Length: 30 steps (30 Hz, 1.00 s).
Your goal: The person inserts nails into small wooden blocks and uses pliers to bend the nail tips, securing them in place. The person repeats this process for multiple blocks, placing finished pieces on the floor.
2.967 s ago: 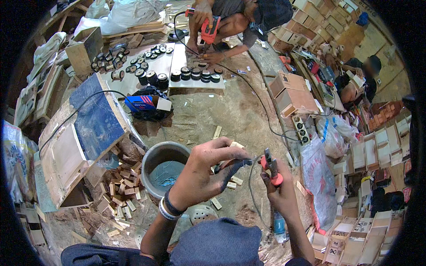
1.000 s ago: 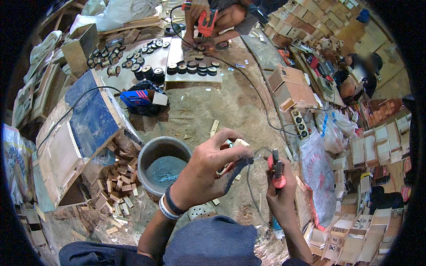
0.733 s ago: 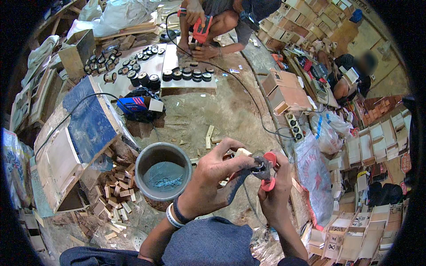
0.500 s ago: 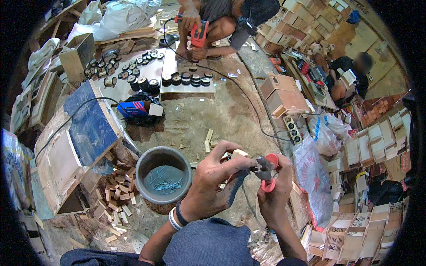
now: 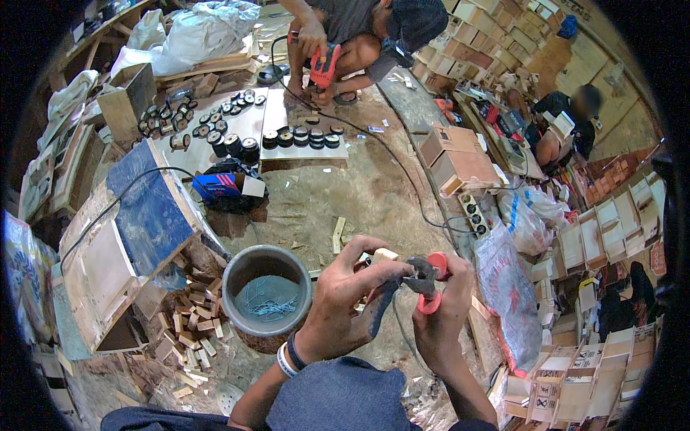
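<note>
My left hand (image 5: 363, 291) is closed around a small pale wooden block (image 5: 386, 255), whose end shows above the thumb and forefinger. In my right hand (image 5: 447, 305) is a pair of pliers (image 5: 422, 273) with red handles, my fingers wrapped about them. Its dark jaws meet the wooden block's side at my left fingertips; whether they grip a wire there is too small to tell. Left of my left wrist stands a grey bucket (image 5: 228, 291) with thin blue wires (image 5: 269, 300) lying in its bottom. Beside the bucket many small wooden blocks (image 5: 188, 337) are heaped on the floor.
Across from me a crouching person holds a red power tool (image 5: 325, 66) over round black-rimmed pieces (image 5: 316, 136) on a white board. A black cable (image 5: 402, 172) crosses the floor to a socket strip (image 5: 474, 215). Plastic sacks (image 5: 507, 294) and stacked wooden boxes (image 5: 575, 381) stand right.
The pliers have turned slightly at my left fingertips, while both my hands keep their holds. Across from me, the person's lower hand and power tool have shifted a little. The view has moved slightly.
</note>
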Available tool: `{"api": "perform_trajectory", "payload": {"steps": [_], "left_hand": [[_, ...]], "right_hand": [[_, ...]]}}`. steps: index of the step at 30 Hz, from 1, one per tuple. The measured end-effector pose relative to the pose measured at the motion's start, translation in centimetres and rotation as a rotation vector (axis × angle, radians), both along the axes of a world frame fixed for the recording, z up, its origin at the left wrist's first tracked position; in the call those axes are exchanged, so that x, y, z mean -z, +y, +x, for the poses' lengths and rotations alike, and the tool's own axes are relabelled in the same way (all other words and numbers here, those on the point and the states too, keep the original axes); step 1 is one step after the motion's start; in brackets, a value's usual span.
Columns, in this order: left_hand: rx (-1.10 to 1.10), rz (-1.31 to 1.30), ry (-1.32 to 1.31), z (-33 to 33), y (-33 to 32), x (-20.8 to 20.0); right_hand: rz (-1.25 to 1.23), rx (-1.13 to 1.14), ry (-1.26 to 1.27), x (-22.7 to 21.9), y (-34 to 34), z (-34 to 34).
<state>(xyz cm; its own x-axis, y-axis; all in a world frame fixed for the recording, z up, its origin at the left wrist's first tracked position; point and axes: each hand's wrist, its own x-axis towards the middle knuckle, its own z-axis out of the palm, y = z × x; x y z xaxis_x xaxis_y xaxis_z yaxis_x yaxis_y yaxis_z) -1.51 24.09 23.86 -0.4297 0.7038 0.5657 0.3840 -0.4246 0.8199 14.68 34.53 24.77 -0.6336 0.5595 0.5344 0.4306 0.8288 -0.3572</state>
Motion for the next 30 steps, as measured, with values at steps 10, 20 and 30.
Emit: {"api": "perform_trajectory", "payload": {"steps": [10, 20, 30], "left_hand": [[-0.042, 0.028, 0.023, 0.1, -0.1, 0.0], [-0.089, -0.05, -0.014, 0.4, -0.5, -0.4], [-0.267, -0.098, 0.049, -1.9, -0.2, -0.4]], "right_hand": [[0.101, 0.019, -0.037, 0.1, 0.3, -0.3], [0.066, -0.053, -0.026, 0.8, 1.9, -0.7], [-0.457, -0.222, -0.041, 0.4, 2.0, -1.3]]}}
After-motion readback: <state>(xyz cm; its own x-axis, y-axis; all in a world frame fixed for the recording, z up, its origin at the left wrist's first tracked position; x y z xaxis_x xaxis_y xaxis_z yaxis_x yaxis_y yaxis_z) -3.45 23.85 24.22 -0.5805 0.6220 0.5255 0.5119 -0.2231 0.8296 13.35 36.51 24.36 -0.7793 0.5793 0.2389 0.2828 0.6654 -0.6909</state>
